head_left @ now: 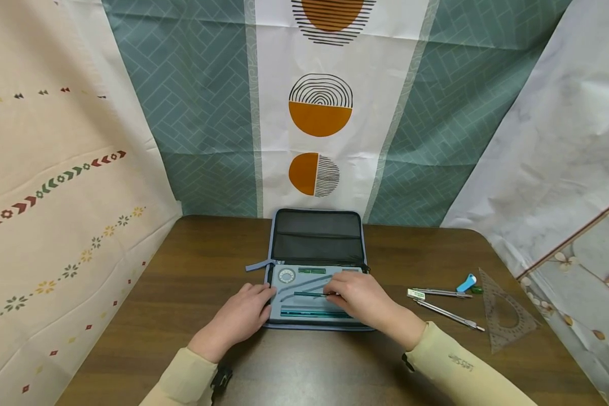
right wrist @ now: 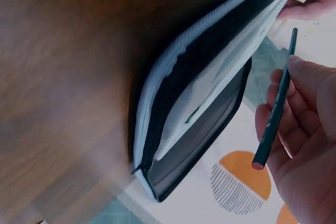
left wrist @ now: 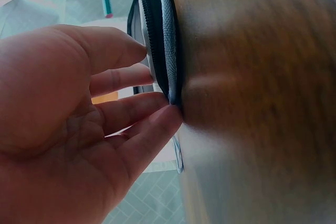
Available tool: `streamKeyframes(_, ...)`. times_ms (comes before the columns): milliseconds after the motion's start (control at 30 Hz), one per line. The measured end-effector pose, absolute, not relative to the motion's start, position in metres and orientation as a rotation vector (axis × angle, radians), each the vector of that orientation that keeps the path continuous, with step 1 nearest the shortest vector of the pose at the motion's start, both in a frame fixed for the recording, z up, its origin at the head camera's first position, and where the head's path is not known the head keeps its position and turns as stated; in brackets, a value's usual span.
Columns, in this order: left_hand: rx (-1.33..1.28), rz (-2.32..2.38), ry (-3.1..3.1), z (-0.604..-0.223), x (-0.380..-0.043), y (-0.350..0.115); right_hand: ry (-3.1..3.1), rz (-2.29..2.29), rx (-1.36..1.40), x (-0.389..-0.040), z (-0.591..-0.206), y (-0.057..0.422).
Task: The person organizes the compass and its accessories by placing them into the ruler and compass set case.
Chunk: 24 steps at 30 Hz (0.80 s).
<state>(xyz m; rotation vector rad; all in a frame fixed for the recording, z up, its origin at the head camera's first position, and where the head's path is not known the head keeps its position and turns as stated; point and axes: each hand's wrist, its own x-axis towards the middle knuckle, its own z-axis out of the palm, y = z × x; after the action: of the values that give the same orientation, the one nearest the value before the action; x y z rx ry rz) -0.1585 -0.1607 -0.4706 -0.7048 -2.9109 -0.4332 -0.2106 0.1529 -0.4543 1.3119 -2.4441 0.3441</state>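
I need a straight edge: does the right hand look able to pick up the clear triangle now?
Probably not yet: the right hand holds a pencil, though nothing seems to lie over the clear triangle.

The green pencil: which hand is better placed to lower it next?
Probably the right hand: it holds the green pencil above the grey tray. The left hand holds no pencil; it touches the edge of the zip case.

The head view faces forward and down over the brown wood-grain worktop [head_left: 213,259] from well above. Both wrist views sit close, turned sideways; all three share the rectangular, blue-edged fabric zip case [head_left: 317,248].
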Motion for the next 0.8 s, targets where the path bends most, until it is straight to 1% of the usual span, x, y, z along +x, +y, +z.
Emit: streamKeyframes(800,-0.682,-0.426,-2.929,-0.47,-0.158,-0.16,-2.485,0.285,1.402,-0.209,-0.468,0.129)
